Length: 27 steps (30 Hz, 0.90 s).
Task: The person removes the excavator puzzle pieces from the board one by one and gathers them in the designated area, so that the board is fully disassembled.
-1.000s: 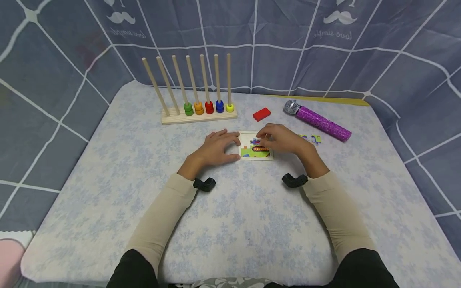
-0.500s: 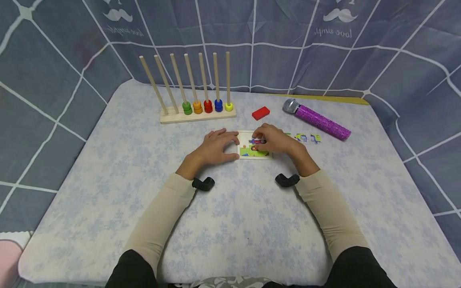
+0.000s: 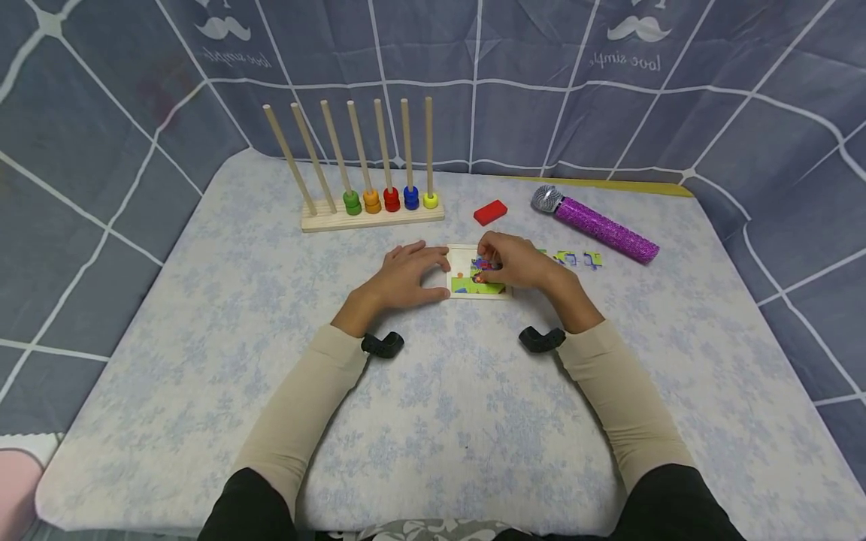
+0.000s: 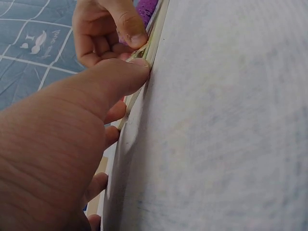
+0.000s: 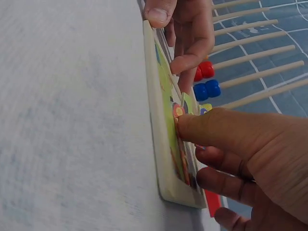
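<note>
A wooden jigsaw puzzle board (image 3: 457,261), with a pale frame and part of its green picture filled, lies flat mid-table. My left hand (image 3: 410,278) holds it by the left side, thumb at the near corner and index finger at the far one. Over the board's right half, my right hand (image 3: 521,263) pinches a small colourful puzzle piece (image 3: 482,264). In the right wrist view a green edge of that piece (image 5: 187,101) stands tilted above the board, beside the thumb; fingers hide much of it. In the left wrist view the board (image 4: 153,45) shows only edge-on.
Several loose puzzle pieces (image 3: 592,260) lie right of the board, partly behind the right hand. Farther back are a red block (image 3: 490,212), a purple glitter microphone (image 3: 605,231) and a wooden peg rack (image 3: 372,218) with coloured rings. A patterned curtain (image 3: 433,60) hangs behind.
My right hand has shifted slightly left over the board, uncovering loose pieces on the right. The pinched piece has turned a little between the fingers. My left hand keeps its place.
</note>
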Motion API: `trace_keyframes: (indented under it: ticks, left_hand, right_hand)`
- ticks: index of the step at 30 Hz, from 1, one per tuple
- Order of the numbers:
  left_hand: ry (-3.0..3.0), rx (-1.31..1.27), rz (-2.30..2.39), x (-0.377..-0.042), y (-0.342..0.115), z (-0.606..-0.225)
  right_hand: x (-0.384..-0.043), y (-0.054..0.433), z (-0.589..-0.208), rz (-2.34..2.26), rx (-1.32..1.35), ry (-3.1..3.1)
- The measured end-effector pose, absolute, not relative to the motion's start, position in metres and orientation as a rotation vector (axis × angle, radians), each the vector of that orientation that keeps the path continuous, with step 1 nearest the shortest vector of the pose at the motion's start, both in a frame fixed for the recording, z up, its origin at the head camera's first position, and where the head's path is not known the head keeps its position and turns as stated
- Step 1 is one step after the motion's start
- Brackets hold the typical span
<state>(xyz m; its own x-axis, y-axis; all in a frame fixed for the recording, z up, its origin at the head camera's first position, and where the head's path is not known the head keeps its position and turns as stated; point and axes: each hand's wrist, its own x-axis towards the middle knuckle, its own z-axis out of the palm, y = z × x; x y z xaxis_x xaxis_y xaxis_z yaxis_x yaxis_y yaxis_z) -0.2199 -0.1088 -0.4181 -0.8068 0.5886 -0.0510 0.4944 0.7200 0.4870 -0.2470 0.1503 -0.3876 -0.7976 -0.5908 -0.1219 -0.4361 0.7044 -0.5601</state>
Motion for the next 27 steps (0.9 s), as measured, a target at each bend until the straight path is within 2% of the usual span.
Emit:
trace_keyframes:
  ticks: [9,15,22,27]
  left_hand:
    - [2.727,0.863,0.675,-0.220,-0.108,-0.418]
    - [2.719,0.867,0.676,-0.220,-0.107,-0.418]
    - [2.720,0.861,0.672,-0.220,-0.107,-0.418]
    - [2.721,0.849,0.669,-0.220,-0.106,-0.418]
  right_hand:
    - [-0.244,0.158,-0.379,-0.894,-0.929,2.627]
    - [-0.244,0.157,-0.380,-0.808,-0.979,2.662]
    - [-0.245,0.153,-0.380,-0.707,-0.981,2.729]
    - [-0.245,0.161,-0.375,-0.810,-0.964,2.761]
